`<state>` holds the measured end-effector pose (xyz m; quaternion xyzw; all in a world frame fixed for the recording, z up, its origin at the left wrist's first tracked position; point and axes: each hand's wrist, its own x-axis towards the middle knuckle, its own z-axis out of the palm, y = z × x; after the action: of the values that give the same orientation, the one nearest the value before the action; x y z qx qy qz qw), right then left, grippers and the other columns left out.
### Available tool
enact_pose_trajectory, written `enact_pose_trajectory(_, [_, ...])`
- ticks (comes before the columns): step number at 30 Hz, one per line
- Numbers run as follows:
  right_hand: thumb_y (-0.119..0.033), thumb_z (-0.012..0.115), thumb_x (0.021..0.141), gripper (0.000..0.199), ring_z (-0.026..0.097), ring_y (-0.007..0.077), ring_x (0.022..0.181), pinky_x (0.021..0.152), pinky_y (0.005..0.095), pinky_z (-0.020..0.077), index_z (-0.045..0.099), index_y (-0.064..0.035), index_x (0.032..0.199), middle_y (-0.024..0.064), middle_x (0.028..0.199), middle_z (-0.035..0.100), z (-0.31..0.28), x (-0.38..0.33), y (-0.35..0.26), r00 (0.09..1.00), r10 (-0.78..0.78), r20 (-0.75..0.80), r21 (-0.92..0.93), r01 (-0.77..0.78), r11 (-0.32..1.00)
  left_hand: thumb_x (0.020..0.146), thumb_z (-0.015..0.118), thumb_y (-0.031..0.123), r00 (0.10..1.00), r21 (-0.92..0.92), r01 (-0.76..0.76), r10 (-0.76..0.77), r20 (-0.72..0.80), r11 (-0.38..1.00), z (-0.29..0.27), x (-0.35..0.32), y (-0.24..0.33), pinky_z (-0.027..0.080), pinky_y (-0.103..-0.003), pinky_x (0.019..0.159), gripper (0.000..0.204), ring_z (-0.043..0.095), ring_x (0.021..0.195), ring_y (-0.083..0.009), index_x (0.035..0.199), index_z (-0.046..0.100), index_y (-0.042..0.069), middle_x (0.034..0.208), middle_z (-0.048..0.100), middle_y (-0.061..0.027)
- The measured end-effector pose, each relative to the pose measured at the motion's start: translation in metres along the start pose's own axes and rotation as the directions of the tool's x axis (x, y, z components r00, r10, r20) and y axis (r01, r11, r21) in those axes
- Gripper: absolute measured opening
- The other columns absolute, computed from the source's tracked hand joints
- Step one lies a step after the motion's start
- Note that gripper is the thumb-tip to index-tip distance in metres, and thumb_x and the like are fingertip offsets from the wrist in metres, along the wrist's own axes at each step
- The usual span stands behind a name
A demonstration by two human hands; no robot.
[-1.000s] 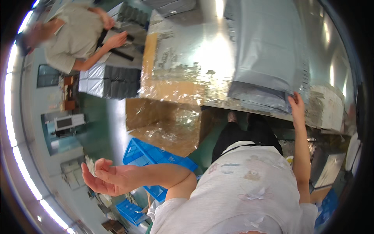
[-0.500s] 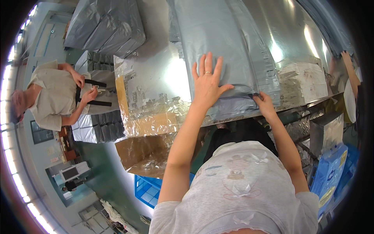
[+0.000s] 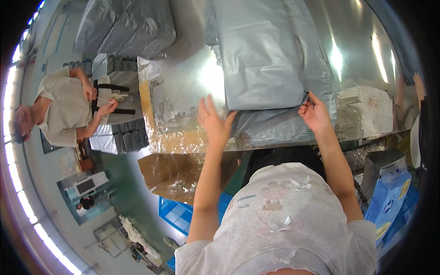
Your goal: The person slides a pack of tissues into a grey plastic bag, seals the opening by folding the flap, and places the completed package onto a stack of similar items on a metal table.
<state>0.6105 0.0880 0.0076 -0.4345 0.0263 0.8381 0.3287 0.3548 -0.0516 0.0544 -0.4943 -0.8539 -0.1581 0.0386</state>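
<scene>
A stack of grey plastic bags (image 3: 263, 59) lies on the metal table before me, its upper bags in a smooth pile with the near edge raised above others underneath. At the pile's near right corner my right hand (image 3: 316, 113) pinches the corner of a grey plastic bag between thumb and fingers. My left hand (image 3: 215, 121) is beside the pile's near left corner, slightly blurred. Its fingers are apart and nothing is in them; the thumb reaches to the pile's edge, but whether it touches I cannot tell.
The metal table (image 3: 183, 91) has tape along its near left edge. Big grey wrapped bundles (image 3: 126, 27) stand at the far left. Below the edge are a cardboard box (image 3: 169, 176) and blue crate (image 3: 176, 213). A co-worker (image 3: 62, 107) stands left; another person's hand (image 3: 419, 86) shows far right.
My left hand has lifted off the top of the bags and moved left to their side. The right hand has raised the near right corner, and the pile's near edge now stands out more.
</scene>
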Motion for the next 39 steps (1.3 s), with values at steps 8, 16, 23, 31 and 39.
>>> enact_pose_trajectory(8, [-0.022,0.05,0.086,0.018,0.035,0.0123,0.046,0.044,0.0263,0.0287,0.048,-0.0095,0.074,-0.0014,0.053,0.036,0.02,0.013,-0.012,0.992,0.082,-0.091,-0.148,-0.095,0.984,0.082,0.055,0.008,0.587,-0.644,0.734,-0.278,0.761,-0.214,-0.003,-0.022,-0.04,0.037,-0.024,0.055,0.053,0.046,0.06,-0.0104,0.129,0.032,0.0,0.071,0.053,-0.0039])
enact_pose_trajectory(16, [-0.041,0.049,0.084,0.037,0.032,0.0103,0.039,0.04,0.0259,0.0239,0.046,-0.0126,0.06,-0.0034,0.046,0.035,0.055,0.006,-0.031,0.973,0.017,-0.228,-0.471,-0.126,0.873,0.083,0.049,0.001,0.753,-0.808,0.546,-0.292,0.589,-0.222,0.016,0.067,-0.002,0.035,-0.021,0.055,0.045,0.043,0.058,-0.0091,0.125,0.035,-0.002,0.066,0.048,-0.0015])
enact_pose_trajectory(23, [-0.042,0.056,0.081,0.05,0.033,0.0102,0.048,0.044,0.0293,0.0277,0.044,-0.0008,0.057,0.0051,0.049,0.037,0.064,0.023,-0.033,0.854,-0.285,0.435,-0.898,0.436,-0.062,0.086,0.047,0.008,0.784,-0.833,0.548,-0.395,0.479,0.077,0.053,0.086,0.014,0.041,-0.022,0.062,0.035,0.047,0.067,-0.0073,0.12,0.043,0.002,0.081,0.054,-0.0016])
enact_pose_trajectory(31, [-0.026,0.046,0.089,0.042,0.029,0.0135,0.052,0.047,0.0332,0.0276,0.04,0.0058,0.063,0.0108,0.052,0.03,0.069,0.031,-0.056,0.725,-0.148,0.673,-0.738,0.644,-0.203,0.087,0.037,0.048,0.572,-0.585,0.811,-0.225,0.789,0.009,0.056,0.102,0.006,0.031,-0.032,0.097,0.062,0.043,0.114,-0.0236,0.127,0.038,0.001,0.125,0.045,-0.013])
enact_pose_trajectory(39, [-0.015,0.047,0.088,0.029,0.038,0.0209,0.066,0.064,0.0322,0.0312,0.042,0.002,0.065,0.0104,0.063,0.036,0.146,-0.087,-0.07,0.741,0.032,0.671,-0.568,0.541,-0.62,0.075,0.042,0.068,0.619,-0.514,0.766,0.231,0.75,-0.385,0.0,0.044,0.01,0.031,-0.033,0.099,0.091,0.035,0.122,-0.0238,0.134,0.024,0.002,0.134,0.034,-0.0124])
